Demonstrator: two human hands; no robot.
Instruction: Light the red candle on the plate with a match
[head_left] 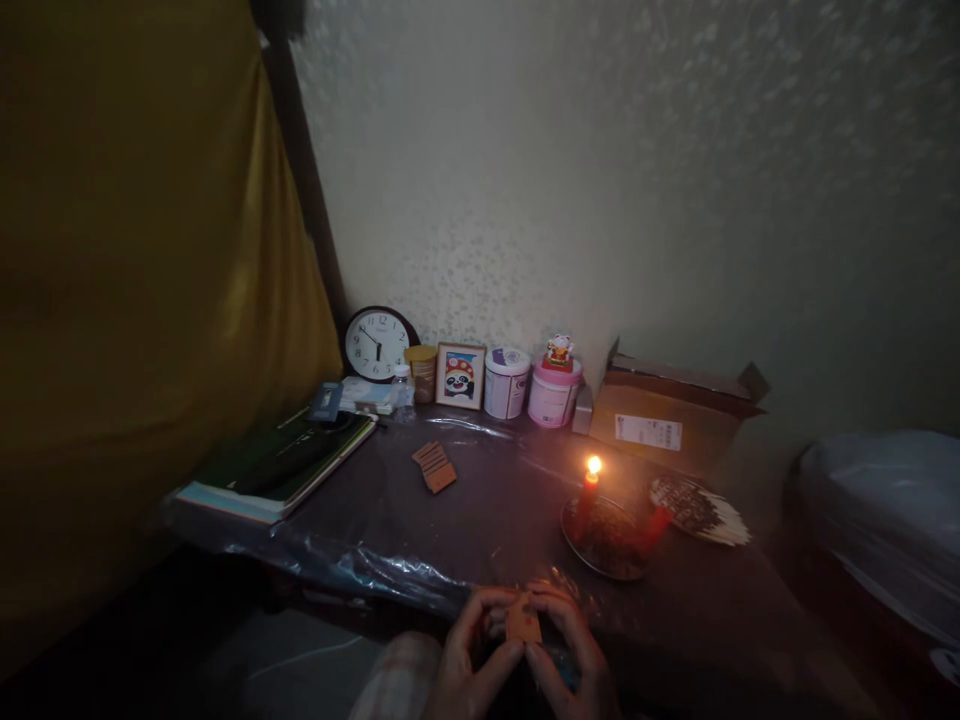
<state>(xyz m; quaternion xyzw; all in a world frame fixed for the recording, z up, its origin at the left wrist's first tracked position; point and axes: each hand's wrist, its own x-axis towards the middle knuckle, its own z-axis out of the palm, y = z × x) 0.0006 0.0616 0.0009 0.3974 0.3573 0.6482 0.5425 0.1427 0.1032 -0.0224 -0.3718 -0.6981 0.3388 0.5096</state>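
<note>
My left hand (474, 655) and my right hand (568, 650) come together at the table's front edge. Between them is a small orange-brown cardboard piece (523, 622) with a red mark, pinched by the fingers and thumbs of both. A fanned stack of similar small cardboard pieces (434, 468) lies on the table beyond my hands. To the right, a lit red candle (589, 492) stands upright on a round metal plate (607, 574). Another red candle piece (655, 528) leans at the plate's right side, unlit. Beside it lies a pile of dark-tipped matchsticks (701, 510).
Plastic film covers the dark table (360, 530). Books (300, 460) lie at left below a yellow curtain (150, 300). Along the wall stand a clock (379, 342), a panda picture (460, 376), two tubs (507, 385), a cat figurine (559, 352) and a cardboard box (667, 405).
</note>
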